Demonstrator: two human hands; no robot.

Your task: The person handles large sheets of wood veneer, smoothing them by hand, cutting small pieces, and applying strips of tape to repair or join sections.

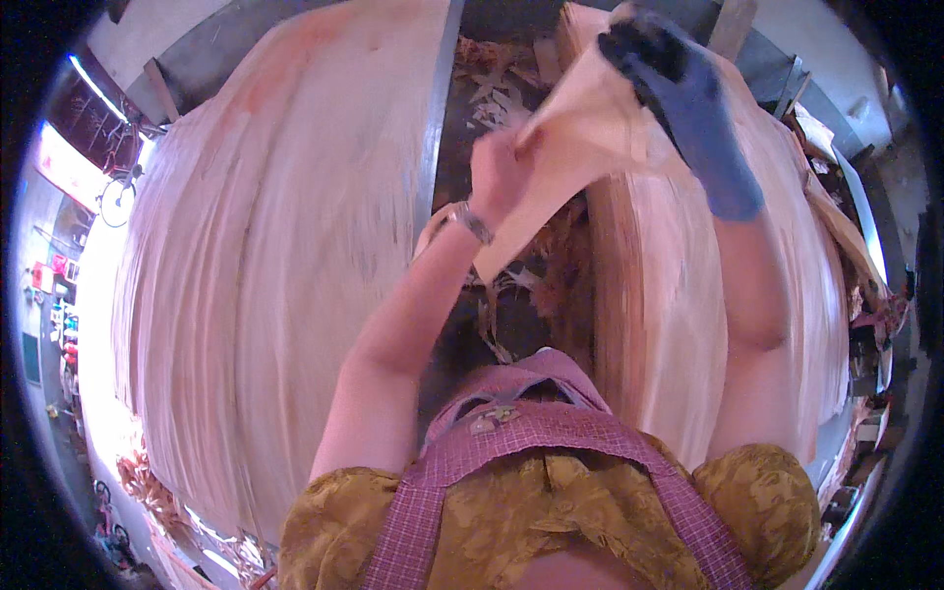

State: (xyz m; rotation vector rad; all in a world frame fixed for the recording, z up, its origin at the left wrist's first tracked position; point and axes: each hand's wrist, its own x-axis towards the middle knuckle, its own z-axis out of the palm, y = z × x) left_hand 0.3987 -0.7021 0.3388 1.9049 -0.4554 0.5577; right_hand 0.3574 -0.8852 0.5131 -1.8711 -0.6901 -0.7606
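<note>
With our bare left hand and blue-gloved right hand, we grip a thin, tan wooden sheet beside pale stacked wooden sheets.

Glove blu/blk; sheet lt tan; apron pnk-check.

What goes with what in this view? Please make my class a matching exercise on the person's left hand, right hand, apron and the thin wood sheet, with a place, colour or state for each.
Column one
1. Left hand
2. Right hand
3. Apron
4. Thin wood sheet

Column two
A. Raised between the two hands
B. Checked, pinkish purple
C. Ungloved, with a metallic band at the wrist
D. Gloved in blue and black

Right pairs: 1-C, 2-D, 3-B, 4-A
</note>
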